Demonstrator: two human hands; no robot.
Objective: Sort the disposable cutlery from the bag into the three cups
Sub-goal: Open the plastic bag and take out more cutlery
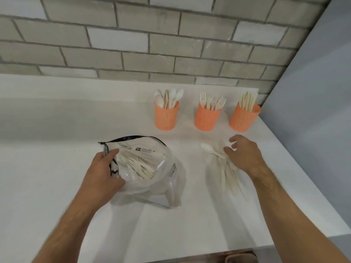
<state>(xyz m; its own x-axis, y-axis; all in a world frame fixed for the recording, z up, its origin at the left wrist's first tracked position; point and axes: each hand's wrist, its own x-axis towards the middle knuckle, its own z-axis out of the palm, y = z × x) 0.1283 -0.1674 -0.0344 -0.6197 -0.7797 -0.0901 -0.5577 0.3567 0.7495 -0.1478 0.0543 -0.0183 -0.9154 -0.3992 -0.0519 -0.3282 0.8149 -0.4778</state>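
A: Sorting's mid-way. Loose pile of white plastic cutlery (pixel 226 171) lies on the counter just right of the zip bag (pixel 150 168), handles fanned toward the camera, one spoon (pixel 208 148) poking out at the far end.

B: Hands?

A: Right hand (pixel 245 154) over the far end of that pile, right of the bag; fingers loosely spread, fingertips touching the pieces. Blurred, so can't tell if any piece is actually pinched. Left hand (pixel 103 171) at the bag's left rim, thumb and fingers pinching the black zip edge, holding the mouth open.

B: Bag contents?

A: More cutlery inside, forks and knives mostly, plus some printed paper wrappers. Clear soft plastic, slumped on the counter.

B: Cups?

A: Three orange perforated cups beyond the bag, toward the brick wall. Spoon cup (pixel 166 115) nearest straight behind the bag, fork cup (pixel 208 116) further right, knife cup (pixel 244 118) furthest right by the counter corner. All part filled, heads up.

B: Handling?

A: My guess: pieces very light, thin, stiff but bendy, slick; they slide on each other and on the white counter (pixel 57 149). Pile is tangled, tines may hook neighbours. Best take one piece by the mid-handle with a thumb-and-finger pinch and lift it clear. That stray spoon looks the easiest pick. Cups are light too, so a hard drop could tip one.
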